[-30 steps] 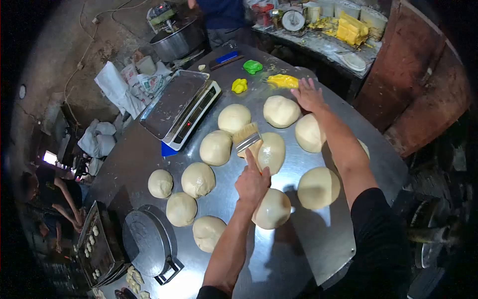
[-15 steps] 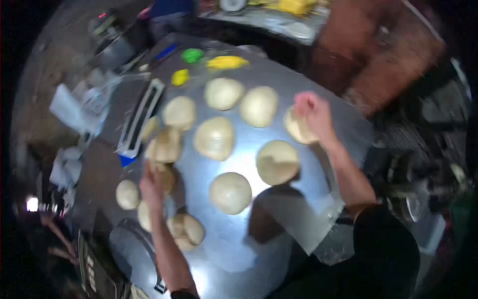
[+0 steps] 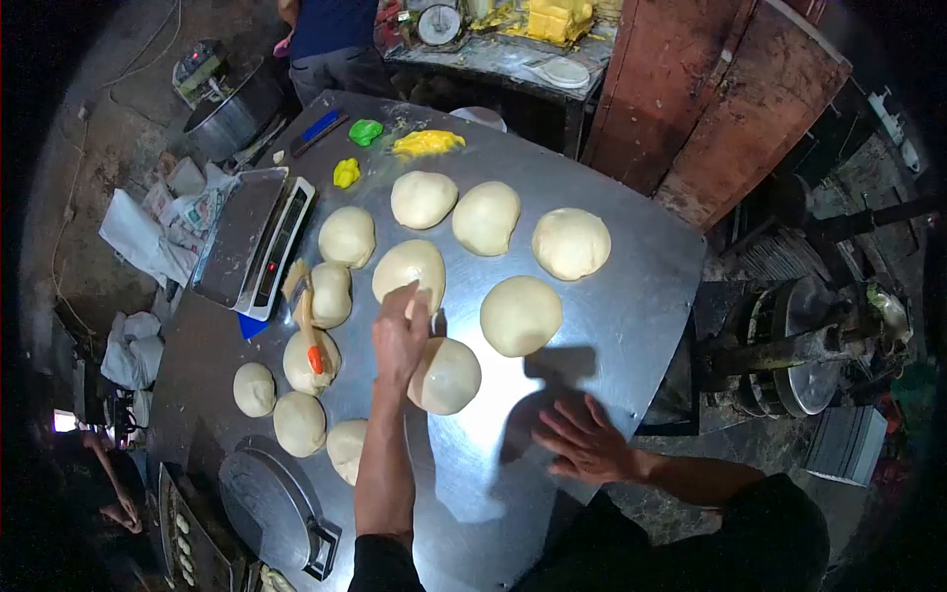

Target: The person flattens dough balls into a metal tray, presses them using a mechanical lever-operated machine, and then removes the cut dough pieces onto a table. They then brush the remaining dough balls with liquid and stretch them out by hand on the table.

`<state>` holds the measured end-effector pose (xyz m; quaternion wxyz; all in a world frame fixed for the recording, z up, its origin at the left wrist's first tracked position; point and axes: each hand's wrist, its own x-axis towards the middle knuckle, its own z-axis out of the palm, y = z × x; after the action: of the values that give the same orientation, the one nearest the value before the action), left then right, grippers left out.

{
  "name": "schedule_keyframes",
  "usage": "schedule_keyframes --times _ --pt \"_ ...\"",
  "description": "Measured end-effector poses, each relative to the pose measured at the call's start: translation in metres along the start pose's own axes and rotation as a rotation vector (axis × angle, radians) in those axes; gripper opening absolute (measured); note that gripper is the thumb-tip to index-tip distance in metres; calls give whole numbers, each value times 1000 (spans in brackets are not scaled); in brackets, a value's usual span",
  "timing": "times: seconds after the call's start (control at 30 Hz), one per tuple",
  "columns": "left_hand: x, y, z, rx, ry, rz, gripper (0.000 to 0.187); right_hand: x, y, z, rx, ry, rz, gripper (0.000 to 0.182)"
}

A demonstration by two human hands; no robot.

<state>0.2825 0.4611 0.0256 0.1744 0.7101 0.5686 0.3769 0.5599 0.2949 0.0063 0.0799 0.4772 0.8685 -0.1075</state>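
Note:
My left hand (image 3: 400,335) is closed, fingertips down against the lower edge of a pale dough ball (image 3: 406,262). Whatever lies inside the fingers is hidden. Another dough ball (image 3: 447,378) sits just beside that wrist. My right hand (image 3: 582,441) is held palm down with fingers spread, nothing in it, over the metal table (image 3: 631,326). Nearest to it is a round dough ball (image 3: 521,316), with one more dough ball (image 3: 572,244) farther back. A pastry brush (image 3: 307,301) with an orange-tipped handle rests across dough balls on the left.
A digital scale (image 3: 271,247) stands at the left table edge. Yellow dough or fat (image 3: 428,143), a green lump (image 3: 365,132) and a blue-handled scraper (image 3: 318,130) lie at the back. A round lid (image 3: 261,498) is at the near left. A person (image 3: 337,39) stands beyond.
My left hand has moved right from the left row of dough, and the brush now lies there. My right hand has left the far-right dough ball and come back toward me, spread.

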Motion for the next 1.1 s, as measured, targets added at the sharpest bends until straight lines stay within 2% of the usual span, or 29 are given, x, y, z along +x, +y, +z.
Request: schedule_keyframes --times 0.03,0.13,0.17,0.2,0.23,0.3,0.37,0.4,0.43,0.47,0.5,0.53,0.57,0.6,0.63,0.7,0.73,0.8,0.87,0.9,0.97,1.0,1.07,1.1 --pt "5 5 12 -8 2 9 29 2 18 -5 22 -41 61 72" --pt "30 42 61 -232 -176 76 29 -2 80 -17 84 -161 259 70" --pt "46 61 79 -338 -265 87 30 8 118 1 116 98 491 69" --pt "63 72 102 -270 -301 113 33 17 151 29 140 355 716 69" --pt "76 78 128 -203 -342 138 36 20 151 45 121 347 734 69" --pt "94 68 200 -173 -347 109 39 37 121 76 -502 181 832 67" --pt "112 78 228 -121 -334 76 43 7 53 163 -636 169 308 66" --pt "114 86 229 -67 -438 81 41 0 60 159 -635 170 308 66" --pt "113 91 225 -1 -547 84 40 -11 68 149 -121 202 353 66" --pt "106 95 218 15 -553 76 40 -27 77 129 400 218 377 67" --pt "95 100 206 -68 -571 177 35 -39 85 101 926 216 381 67" --pt "85 109 189 -146 -581 280 29 -31 120 24 211 238 185 65" --pt "67 129 160 -165 -504 301 26 -12 164 33 42 244 502 66" --pt "39 151 125 -182 -437 319 24 7 209 49 18 356 672 65" --pt "15 164 89 -236 -378 254 24 25 225 24 230 278 850 62" --pt "-36 166 25 -309 -237 131 23 63 211 4 297 261 1078 64" --pt "-65 164 -9 -338 -149 46 23 70 180 12 315 240 1059 64" --pt "-131 149 -69 -336 -82 -329 22 79 106 26 76 231 810 66" --pt "-206 117 -111 -448 -58 -650 23 54 -8 65 -39 194 514 76" --pt "-248 100 -127 -445 -33 -665 23 19 -76 53 -20 186 355 79" --pt "-326 67 -148 -547 -59 -897 30 -33 -154 89 307 371 -54 77" --pt "-359 57 -159 -543 -13 -934 30 -50 -172 90 315 347 -105 77" --pt "-428 41 -185 -53 59 -688 45 -91 -196 87 268 326 -411 62" --pt "-448 27 -187 -54 99 -711 45 -90 -198 80 257 317 -455 62"
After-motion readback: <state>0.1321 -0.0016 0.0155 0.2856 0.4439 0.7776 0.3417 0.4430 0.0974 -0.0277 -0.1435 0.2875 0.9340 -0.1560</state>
